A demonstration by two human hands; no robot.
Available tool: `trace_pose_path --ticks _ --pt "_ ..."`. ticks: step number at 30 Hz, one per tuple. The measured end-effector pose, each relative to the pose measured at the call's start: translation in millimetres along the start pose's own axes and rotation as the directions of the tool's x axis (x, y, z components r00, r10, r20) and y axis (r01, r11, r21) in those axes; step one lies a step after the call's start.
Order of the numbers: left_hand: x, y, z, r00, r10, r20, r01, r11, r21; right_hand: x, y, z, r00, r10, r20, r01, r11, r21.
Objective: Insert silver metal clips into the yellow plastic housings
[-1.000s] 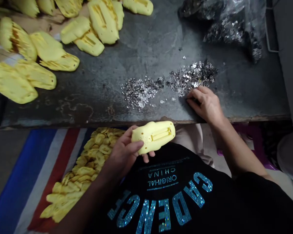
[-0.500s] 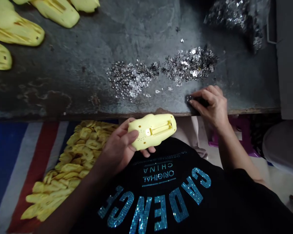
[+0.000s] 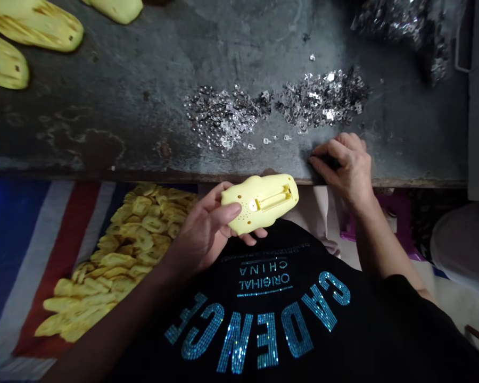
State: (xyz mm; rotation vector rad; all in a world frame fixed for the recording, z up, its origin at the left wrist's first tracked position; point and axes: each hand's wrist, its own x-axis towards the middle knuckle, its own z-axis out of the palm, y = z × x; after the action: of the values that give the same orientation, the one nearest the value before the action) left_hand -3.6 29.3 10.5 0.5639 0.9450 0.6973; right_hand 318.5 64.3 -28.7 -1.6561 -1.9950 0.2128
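Observation:
My left hand [image 3: 213, 226] grips a yellow plastic toy shell [image 3: 269, 205] by its left end, thumb on top, just in front of the table edge. The shell's face shows a long battery slot, a round recess, small speaker holes and screw holes. At the table's front edge my right hand [image 3: 343, 165] is closed in a pinch, thumb against forefinger. Whatever sits at its fingertips is too small and dark to make out. Two piles of small metal contact plates lie beyond the hands, a left pile [image 3: 227, 117] and a right pile [image 3: 323, 101].
A clear bag of metal pieces [image 3: 399, 21] lies at the back right of the dark table [image 3: 151, 69]. More yellow shells [image 3: 35, 26] rest at the back left. Below the table edge, a heap of yellow shells [image 3: 139, 239] lies on a striped sheet [image 3: 59, 250]. A purple stool [image 3: 399, 223] stands lower right.
The view has shifted slightly. My left hand still holds the shell at the table edge. My right hand stays pinched near the same spot; the small metal piece at its fingertips no longer shows clearly.

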Motion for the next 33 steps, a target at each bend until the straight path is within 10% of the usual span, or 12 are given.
trace_pose_path --ticks 25,33 --pt "-20 3 22.6 0.999 -0.007 -0.032 0.006 1.0 -0.021 -23 -67 -29 0.959 -0.255 -0.12 0.281 0.902 0.328" --pt "-25 -2 17.6 1.0 0.003 0.026 -0.002 1.0 -0.017 -26 -76 -30 0.926 -0.343 -0.16 0.366 0.919 0.146"
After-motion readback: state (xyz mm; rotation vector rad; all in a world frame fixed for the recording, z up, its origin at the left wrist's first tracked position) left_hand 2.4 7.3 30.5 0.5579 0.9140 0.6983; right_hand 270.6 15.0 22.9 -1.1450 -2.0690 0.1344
